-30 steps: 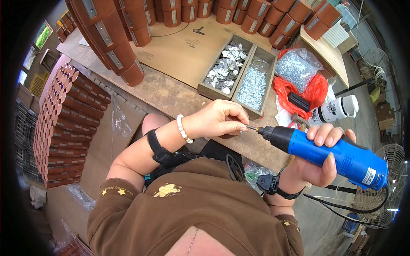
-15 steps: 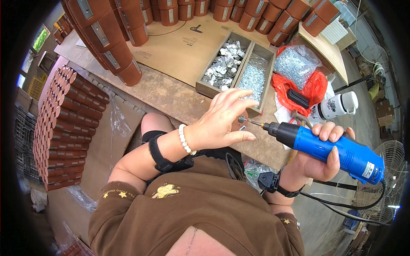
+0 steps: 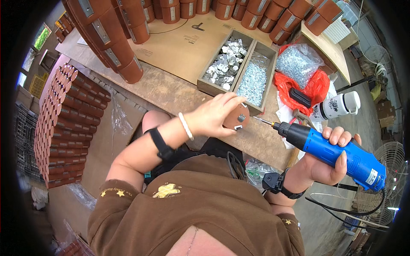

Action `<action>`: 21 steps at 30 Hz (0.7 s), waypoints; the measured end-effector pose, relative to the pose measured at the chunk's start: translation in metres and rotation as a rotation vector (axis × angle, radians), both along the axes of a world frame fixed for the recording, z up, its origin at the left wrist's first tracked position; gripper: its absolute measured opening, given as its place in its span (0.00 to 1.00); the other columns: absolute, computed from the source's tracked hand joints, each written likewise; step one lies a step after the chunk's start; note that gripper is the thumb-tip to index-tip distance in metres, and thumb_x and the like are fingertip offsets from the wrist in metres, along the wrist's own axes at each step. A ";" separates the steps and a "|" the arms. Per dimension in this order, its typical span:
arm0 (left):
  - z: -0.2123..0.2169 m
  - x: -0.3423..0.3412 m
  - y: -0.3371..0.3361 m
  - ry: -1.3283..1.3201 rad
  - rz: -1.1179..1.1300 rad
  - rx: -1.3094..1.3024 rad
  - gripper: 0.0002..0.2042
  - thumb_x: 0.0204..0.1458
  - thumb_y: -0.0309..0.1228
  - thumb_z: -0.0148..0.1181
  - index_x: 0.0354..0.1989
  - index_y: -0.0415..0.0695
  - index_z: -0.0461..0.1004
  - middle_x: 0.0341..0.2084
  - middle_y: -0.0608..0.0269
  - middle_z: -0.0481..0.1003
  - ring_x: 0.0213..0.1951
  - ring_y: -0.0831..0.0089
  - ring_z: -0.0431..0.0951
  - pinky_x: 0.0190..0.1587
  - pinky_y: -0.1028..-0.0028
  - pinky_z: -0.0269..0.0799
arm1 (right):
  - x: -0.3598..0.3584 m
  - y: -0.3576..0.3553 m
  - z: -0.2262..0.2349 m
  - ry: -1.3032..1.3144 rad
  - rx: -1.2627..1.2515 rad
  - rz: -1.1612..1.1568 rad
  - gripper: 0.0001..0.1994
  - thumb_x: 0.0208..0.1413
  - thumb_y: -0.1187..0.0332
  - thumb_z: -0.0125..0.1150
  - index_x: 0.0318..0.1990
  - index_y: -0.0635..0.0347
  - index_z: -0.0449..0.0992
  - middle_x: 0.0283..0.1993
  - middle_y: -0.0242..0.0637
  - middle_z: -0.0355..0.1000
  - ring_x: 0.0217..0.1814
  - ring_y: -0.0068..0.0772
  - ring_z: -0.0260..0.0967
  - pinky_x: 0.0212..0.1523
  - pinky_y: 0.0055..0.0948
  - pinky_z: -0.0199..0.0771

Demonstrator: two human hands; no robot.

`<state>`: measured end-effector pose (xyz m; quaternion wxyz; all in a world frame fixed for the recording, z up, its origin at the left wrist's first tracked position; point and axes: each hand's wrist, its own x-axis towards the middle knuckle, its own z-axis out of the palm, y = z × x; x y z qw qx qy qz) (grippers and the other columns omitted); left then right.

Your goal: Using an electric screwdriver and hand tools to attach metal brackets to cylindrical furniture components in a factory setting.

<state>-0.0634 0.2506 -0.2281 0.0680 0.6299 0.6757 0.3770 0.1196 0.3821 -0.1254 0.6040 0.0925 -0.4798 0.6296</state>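
Note:
My left hand (image 3: 210, 116) grips a reddish-brown round piece (image 3: 232, 122) above the bench edge, thumb below and fingers over its top. Its flat end faces right, with a grey metal spot near the middle and small metal parts at its rim. My right hand (image 3: 328, 164) is wrapped around a blue electric screwdriver (image 3: 314, 143) with a black nose. The thin bit points left at the piece, its tip a short gap away. Just beyond my left hand stands a wooden tray (image 3: 206, 86) with two compartments: small metal plates (image 3: 228, 59) in the left, silvery screws (image 3: 253, 83) in the right.
Stacked brown cylinders with metal strips (image 3: 124, 64) line the bench's left and far sides. More brown pieces (image 3: 70, 128) are piled at left. A bag of screws (image 3: 299, 64) on red plastic and a white bottle (image 3: 335, 106) sit right. The screwdriver's cord (image 3: 358, 209) hangs at lower right.
The screwdriver has drawn back to the right, its bit now apart from the piece. My left hand has turned, so the piece's flat end shows, and its fingers have come closer around it.

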 end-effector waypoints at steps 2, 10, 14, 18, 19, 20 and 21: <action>0.007 -0.019 -0.001 0.014 -0.215 -0.139 0.33 0.29 0.32 0.63 0.49 0.44 0.58 0.47 0.53 0.59 0.48 0.54 0.60 0.50 0.64 0.56 | 0.001 0.000 0.000 -0.014 0.003 0.033 0.25 0.39 0.71 0.51 0.49 0.63 0.56 0.29 0.37 0.59 0.30 0.29 0.56 0.32 0.31 0.62; 0.006 -0.011 -0.014 0.277 -0.116 -0.032 0.29 0.29 0.34 0.63 0.46 0.45 0.64 0.49 0.56 0.58 0.52 0.57 0.57 0.51 0.60 0.54 | 0.002 0.000 -0.002 -0.026 0.025 0.021 0.25 0.39 0.71 0.51 0.48 0.64 0.56 0.29 0.38 0.59 0.31 0.30 0.57 0.33 0.32 0.62; 0.003 -0.002 -0.017 0.289 -0.085 0.012 0.28 0.30 0.34 0.63 0.45 0.45 0.64 0.49 0.57 0.60 0.51 0.58 0.58 0.51 0.61 0.53 | 0.000 0.001 -0.003 -0.044 0.023 0.066 0.24 0.39 0.71 0.51 0.48 0.64 0.56 0.30 0.38 0.59 0.31 0.31 0.57 0.34 0.33 0.62; 0.005 0.001 -0.015 0.236 -0.053 0.064 0.24 0.32 0.33 0.61 0.43 0.45 0.65 0.47 0.58 0.61 0.50 0.60 0.59 0.51 0.60 0.52 | -0.003 -0.001 -0.004 -0.049 0.024 0.099 0.24 0.40 0.71 0.51 0.49 0.64 0.55 0.30 0.38 0.59 0.31 0.31 0.57 0.34 0.33 0.62; 0.006 0.000 -0.014 0.270 -0.073 0.071 0.23 0.32 0.32 0.61 0.42 0.45 0.66 0.47 0.58 0.62 0.50 0.60 0.60 0.51 0.59 0.52 | -0.004 -0.001 -0.003 -0.049 0.026 0.100 0.24 0.40 0.71 0.51 0.49 0.64 0.55 0.30 0.38 0.59 0.31 0.31 0.57 0.34 0.33 0.62; 0.006 -0.001 -0.014 0.270 -0.073 0.072 0.23 0.32 0.32 0.61 0.42 0.45 0.66 0.47 0.58 0.62 0.50 0.60 0.60 0.51 0.59 0.52 | -0.004 -0.001 -0.003 -0.054 0.029 0.102 0.24 0.40 0.71 0.51 0.49 0.63 0.55 0.30 0.38 0.59 0.31 0.31 0.57 0.34 0.33 0.62; 0.005 -0.002 -0.013 0.289 -0.090 0.062 0.22 0.33 0.32 0.61 0.41 0.45 0.66 0.46 0.59 0.63 0.50 0.61 0.60 0.51 0.58 0.52 | -0.004 -0.002 -0.003 -0.060 0.033 0.104 0.25 0.40 0.71 0.51 0.49 0.63 0.55 0.30 0.38 0.59 0.31 0.31 0.57 0.34 0.33 0.62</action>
